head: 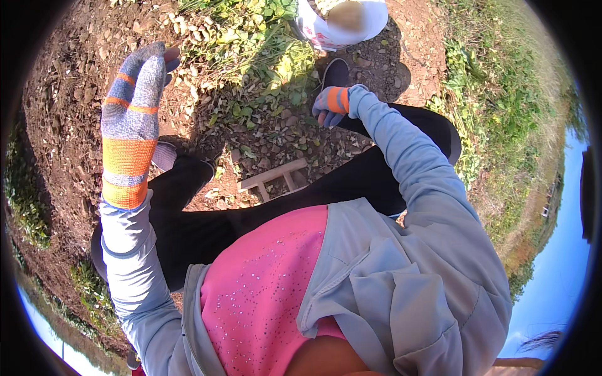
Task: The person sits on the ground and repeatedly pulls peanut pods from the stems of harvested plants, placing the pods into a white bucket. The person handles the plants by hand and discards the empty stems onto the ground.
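Note:
My left hand (134,122), in a grey and orange knit glove with bare fingertips showing, is raised at the left over bare soil. Its fingers lie close together, and whether they pinch anything is hidden. My right hand (331,107), in a like glove, hangs by my dark shoe (336,73) with fingers curled; I see nothing in it, but its palm side is partly hidden. A heap of pulled peanut plants (254,51) with pods lies between the hands, farther out. Beyond my right hand stands a white bucket (315,35) holding pale pods, a blurred round patch over it.
A small wooden frame (273,175), perhaps a stool, lies on the stony soil between my legs. Loose peanut pods (188,30) are scattered beside the heap. Green weeds and grass (498,94) run along the right. My bent knees flank the ground before me.

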The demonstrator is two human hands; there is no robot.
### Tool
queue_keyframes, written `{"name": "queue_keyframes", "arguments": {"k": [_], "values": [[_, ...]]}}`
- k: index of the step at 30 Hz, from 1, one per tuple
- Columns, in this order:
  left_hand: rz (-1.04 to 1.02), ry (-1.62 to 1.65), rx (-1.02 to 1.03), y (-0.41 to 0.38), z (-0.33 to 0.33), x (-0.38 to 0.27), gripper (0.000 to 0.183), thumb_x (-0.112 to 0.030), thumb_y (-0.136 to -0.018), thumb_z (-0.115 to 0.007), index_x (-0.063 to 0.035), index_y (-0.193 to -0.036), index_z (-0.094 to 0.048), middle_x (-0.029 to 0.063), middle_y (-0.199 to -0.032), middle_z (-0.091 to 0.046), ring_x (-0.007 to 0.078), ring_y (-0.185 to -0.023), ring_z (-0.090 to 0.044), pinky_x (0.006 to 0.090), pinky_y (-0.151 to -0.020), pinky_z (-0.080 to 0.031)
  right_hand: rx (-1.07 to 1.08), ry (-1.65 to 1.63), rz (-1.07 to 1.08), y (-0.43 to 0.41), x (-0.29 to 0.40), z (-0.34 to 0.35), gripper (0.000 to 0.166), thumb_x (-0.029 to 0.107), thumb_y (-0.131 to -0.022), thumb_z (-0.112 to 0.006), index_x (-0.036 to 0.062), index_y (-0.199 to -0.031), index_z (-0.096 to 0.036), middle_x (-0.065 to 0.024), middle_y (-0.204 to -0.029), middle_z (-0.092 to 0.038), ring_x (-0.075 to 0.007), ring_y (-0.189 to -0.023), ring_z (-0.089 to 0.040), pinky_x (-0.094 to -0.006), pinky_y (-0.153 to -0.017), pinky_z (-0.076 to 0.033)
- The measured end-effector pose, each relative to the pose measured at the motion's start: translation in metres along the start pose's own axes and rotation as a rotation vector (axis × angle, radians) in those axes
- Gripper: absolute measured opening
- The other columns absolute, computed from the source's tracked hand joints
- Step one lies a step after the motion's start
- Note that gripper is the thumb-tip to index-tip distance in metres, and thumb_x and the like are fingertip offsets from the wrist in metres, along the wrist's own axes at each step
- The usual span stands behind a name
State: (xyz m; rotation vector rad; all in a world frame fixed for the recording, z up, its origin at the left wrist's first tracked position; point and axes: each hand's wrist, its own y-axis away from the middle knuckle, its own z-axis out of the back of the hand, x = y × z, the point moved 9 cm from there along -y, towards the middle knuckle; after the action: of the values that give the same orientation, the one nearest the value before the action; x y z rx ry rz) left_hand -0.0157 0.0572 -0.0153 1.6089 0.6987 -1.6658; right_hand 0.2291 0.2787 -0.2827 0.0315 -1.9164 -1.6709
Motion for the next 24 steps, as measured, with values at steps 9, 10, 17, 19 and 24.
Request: {"name": "queue_keyframes", "arguments": {"k": [9, 10, 17, 19, 24], "values": [[0.278, -0.003, 0.056, 0.019, 0.002, 0.031, 0.028, -0.016, -0.092, -0.050, -0.0011, -0.115, -0.051, 0.0068, -0.112, -0.058, 0.0042, -0.076, -0.047, 0.0176, -0.069, -0.038, 0.114, 0.652, -0.360, -0.105, -0.165, -0.069, 0.025, 0.026, -0.085, -0.053, 0.0110, -0.104, -0.059, -0.0087, -0.091, -0.064, -0.0197, -0.079, -0.063, -0.0316, -0.065, -0.051], [0.277, -0.098, 0.093, 0.020, 0.001, 0.031, 0.031, -0.018, -0.092, -0.051, -0.0008, -0.117, -0.049, 0.0071, -0.113, -0.057, 0.0059, -0.081, -0.048, 0.0192, -0.073, -0.040, 0.120, 0.666, -0.373, -0.112, -0.176, -0.069, 0.025, 0.026, -0.085, -0.053, 0.0113, -0.104, -0.059, -0.0088, -0.092, -0.064, -0.0200, -0.080, -0.063, -0.0320, -0.066, -0.051], [0.321, -0.127, 0.120, 0.014, -0.001, 0.044, 0.038, -0.026, -0.091, -0.051, 0.0016, -0.117, -0.049, 0.0117, -0.114, -0.055, 0.0185, -0.107, -0.052, 0.0291, -0.089, -0.041, 0.156, 0.775, -0.396, -0.153, -0.207, -0.076, 0.025, 0.024, -0.084, -0.053, 0.0136, -0.106, -0.060, -0.0090, -0.099, -0.063, -0.0221, -0.088, -0.062, -0.0349, -0.072, -0.050], [0.332, -0.145, 0.117, 0.010, -0.002, 0.046, 0.039, -0.028, -0.091, -0.051, 0.0015, -0.117, -0.049, 0.0116, -0.114, -0.055, 0.0187, -0.106, -0.052, 0.0299, -0.089, -0.040, 0.158, 0.801, -0.393, -0.156, -0.211, -0.077, 0.026, 0.024, -0.084, -0.053, 0.0142, -0.107, -0.061, -0.0090, -0.100, -0.063, -0.0226, -0.090, -0.061, -0.0357, -0.073, -0.050], [0.322, -0.118, 0.124, 0.011, -0.013, 0.036, 0.034, -0.025, -0.091, -0.052, 0.0010, -0.113, -0.051, 0.0104, -0.110, -0.056, 0.0183, -0.104, -0.052, 0.0301, -0.091, -0.039, 0.187, 0.929, -0.357, -0.147, -0.205, -0.081, 0.027, 0.022, -0.083, -0.054, 0.0159, -0.108, -0.062, -0.0092, -0.105, -0.063, -0.0241, -0.095, -0.061, -0.0378, -0.077, -0.049]]}}
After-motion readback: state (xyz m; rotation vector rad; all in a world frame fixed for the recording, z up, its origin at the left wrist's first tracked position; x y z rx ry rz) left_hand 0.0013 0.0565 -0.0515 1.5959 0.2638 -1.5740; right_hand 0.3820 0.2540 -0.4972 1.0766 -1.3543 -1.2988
